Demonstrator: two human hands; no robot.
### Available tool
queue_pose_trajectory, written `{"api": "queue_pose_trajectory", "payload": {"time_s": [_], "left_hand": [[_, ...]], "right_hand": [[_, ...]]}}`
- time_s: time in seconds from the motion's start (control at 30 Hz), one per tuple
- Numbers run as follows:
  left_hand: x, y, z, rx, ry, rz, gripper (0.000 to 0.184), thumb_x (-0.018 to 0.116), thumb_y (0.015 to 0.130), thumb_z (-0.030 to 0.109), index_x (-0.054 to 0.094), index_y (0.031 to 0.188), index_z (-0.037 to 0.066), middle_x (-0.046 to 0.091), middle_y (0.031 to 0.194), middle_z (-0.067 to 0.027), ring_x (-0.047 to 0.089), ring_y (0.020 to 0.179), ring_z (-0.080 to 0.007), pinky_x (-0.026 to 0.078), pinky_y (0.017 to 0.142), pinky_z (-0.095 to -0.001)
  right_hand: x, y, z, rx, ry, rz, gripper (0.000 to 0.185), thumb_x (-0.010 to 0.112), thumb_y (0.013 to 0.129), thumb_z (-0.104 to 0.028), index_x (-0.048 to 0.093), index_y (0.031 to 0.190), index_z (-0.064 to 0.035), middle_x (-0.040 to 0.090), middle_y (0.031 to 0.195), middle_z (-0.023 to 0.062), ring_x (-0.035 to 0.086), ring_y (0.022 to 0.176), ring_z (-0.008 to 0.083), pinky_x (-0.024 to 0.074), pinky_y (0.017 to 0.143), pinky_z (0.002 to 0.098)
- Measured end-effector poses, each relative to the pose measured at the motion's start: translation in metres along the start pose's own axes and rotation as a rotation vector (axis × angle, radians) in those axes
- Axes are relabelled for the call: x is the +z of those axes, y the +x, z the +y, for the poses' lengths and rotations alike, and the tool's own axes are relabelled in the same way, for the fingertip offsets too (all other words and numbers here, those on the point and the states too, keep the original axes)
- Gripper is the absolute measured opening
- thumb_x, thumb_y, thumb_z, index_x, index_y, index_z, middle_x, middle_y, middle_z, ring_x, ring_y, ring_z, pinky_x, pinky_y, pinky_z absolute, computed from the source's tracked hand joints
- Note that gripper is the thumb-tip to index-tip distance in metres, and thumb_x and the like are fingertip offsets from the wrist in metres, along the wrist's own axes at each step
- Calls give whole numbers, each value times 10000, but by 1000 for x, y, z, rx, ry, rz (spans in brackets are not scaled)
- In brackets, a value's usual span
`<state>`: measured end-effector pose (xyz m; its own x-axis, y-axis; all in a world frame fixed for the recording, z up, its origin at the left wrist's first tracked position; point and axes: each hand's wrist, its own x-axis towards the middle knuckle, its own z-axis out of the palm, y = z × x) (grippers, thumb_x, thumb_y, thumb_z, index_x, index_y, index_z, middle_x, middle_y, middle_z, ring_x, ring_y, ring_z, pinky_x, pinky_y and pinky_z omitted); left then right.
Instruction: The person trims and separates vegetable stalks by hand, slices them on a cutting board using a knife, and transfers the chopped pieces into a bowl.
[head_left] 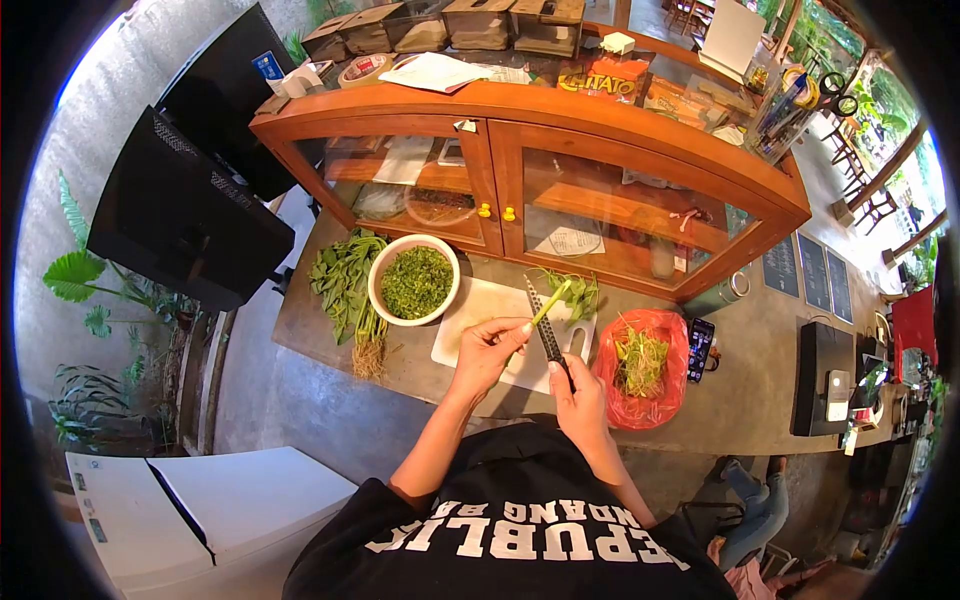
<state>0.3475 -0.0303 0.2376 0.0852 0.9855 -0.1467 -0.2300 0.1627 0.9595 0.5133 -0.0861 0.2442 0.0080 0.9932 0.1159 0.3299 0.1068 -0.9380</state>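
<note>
My left hand (488, 352) pinches a green leafy stalk (553, 303) over the white cutting board (462, 322). My right hand (582, 398) grips a knife (546, 336) with a dark, patterned blade, held up close against the stalk. To the left of the board, a white bowl (456, 284) is full of finely chopped greens (416, 284). Beside it lies a bunch of leafy greens (342, 282) with roots still on. Right of the board, an open red plastic bag (670, 378) holds stem and root trimmings (640, 362).
A wooden cabinet (508, 160) with glass doors stands behind the board. A phone (701, 350) and a metal canister (722, 292) are on the right. At lower left is a white fridge (250, 500). Another person's legs (760, 515) show at lower right.
</note>
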Motion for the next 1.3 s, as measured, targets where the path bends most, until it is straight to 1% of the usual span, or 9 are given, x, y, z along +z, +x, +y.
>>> {"api": "queue_pose_trajectory", "payload": {"time_s": [0.2, 0.27, 0.4, 0.47, 0.6, 0.7, 0.9, 1.1, 1.3], "left_hand": [[-1, 1, -5, -77, 25, -73, 174, 726, 877, 92, 720, 1005, -25, 672, 816, -44, 577, 691, -87, 476, 639, -227], [3, 0, 0, -78, -64, -49, 172, 731, 870, 83, 717, 1002, -26, 667, 803, -40, 575, 686, -87, 471, 629, -229], [0, 2, 2, -90, -52, -19, 163, 731, 871, 83, 716, 991, -26, 660, 793, -35, 572, 682, -88, 464, 617, -228], [-1, 1, 0, -116, -23, -84, 154, 724, 879, 92, 715, 981, -23, 656, 789, -32, 571, 677, -87, 463, 613, -228], [8, -1, -1, -127, -57, -87, 150, 720, 883, 99, 714, 974, -20, 656, 787, -34, 572, 676, -86, 466, 616, -230], [8, 2, -3, -71, -97, -14, 155, 717, 887, 102, 709, 983, -20, 658, 789, -36, 577, 678, -89, 474, 624, -231], [6, 4, -6, -137, -71, -67, 177, 701, 909, 146, 698, 981, -15, 660, 783, -42, 587, 687, -93, 488, 644, -237], [9, 1, -9, -102, -7, -79, 187, 686, 926, 181, 690, 942, -6, 641, 759, -29, 562, 669, -85, 467, 627, -234], [14, 7, -9, 4, 6, 8, 197, 660, 947, 190, 681, 908, -2, 611, 729, -9, 525, 642, -79, 441, 602, -230]], "right_hand": [[0, 6, -4, -14, 46, 45, 123, 567, 974, -103, 599, 1003, 12, 529, 626, 27, 500, 559, 80, 400, 509, 265], [1, 4, 2, -12, 57, 35, 123, 567, 975, -106, 597, 997, 12, 531, 627, 26, 500, 559, 80, 399, 508, 264], [-2, -2, -1, 36, 43, -8, 126, 565, 978, -110, 596, 991, 11, 535, 629, 21, 500, 558, 77, 397, 508, 260], [-2, 1, -2, 24, 53, -9, 128, 563, 979, -111, 599, 996, 10, 537, 630, 21, 500, 560, 74, 397, 511, 258], [-1, 6, -2, 34, 87, 9, 130, 559, 980, -107, 604, 1003, 12, 540, 632, 21, 492, 562, 68, 396, 514, 254], [0, -1, -1, 58, 105, -22, 124, 560, 979, -101, 603, 997, 14, 543, 634, 20, 491, 565, 65, 393, 511, 251], [0, 0, 5, 34, 97, -3, 123, 567, 975, -96, 609, 1001, 17, 549, 640, 18, 491, 568, 64, 392, 506, 250], [-2, 3, -3, 34, 81, 19, 129, 569, 974, -107, 609, 989, 15, 560, 637, 27, 510, 564, 66, 396, 503, 256], [0, -2, 1, 29, -15, -6, 137, 577, 973, -121, 610, 989, 11, 554, 623, 40, 513, 553, 77, 398, 497, 264]]}}
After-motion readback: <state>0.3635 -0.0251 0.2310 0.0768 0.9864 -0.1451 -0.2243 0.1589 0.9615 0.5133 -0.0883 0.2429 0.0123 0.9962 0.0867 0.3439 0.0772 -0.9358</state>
